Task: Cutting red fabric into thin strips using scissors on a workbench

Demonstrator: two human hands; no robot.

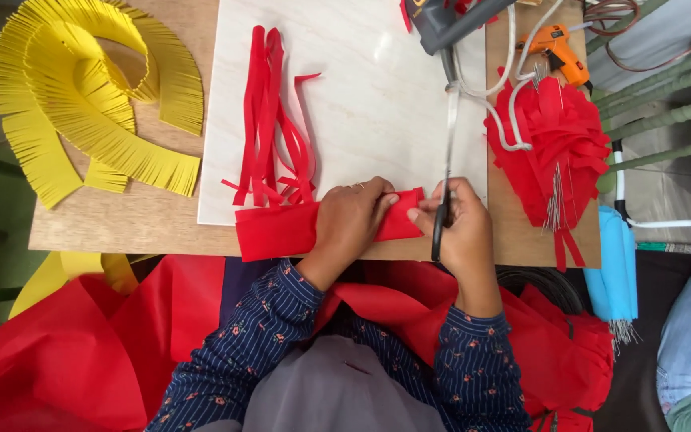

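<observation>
Dark blue patterned sleeves (265, 320) are seen nearest the lens, above a grey lap and loose red sheet material (65, 352) spread below the table edge. From these sleeves both hands are extended forward onto the wooden table (121, 224).

A folded red strip (281, 230) is laid at the near edge of the white board (361, 104), its long axis running left to right across the body. The left hand (351, 218) is placed flat on top of it, fingers curled down and closed over the fold so that it is pinned; its fingertips point right, toward the other hand. The strip's right end is brought just up to the right hand (461, 228), so the two hands are almost touching over the material.

Scissors (447, 160) are gripped by the right hand, fingers closed through the dark handles, with the blades directed away from the body, square to the strip's length. Whether the blades are parted cannot be told. The strip's right end therefore lies just left of the blades, nearer the right hand for cutting and held by the left.

Already-cut red ribbons (269, 128) fan out beyond the strip. Yellow fringed paper (89, 104) is curled at far left, a red tassel bundle (553, 152) and an orange glue gun (561, 52) lie at right.
</observation>
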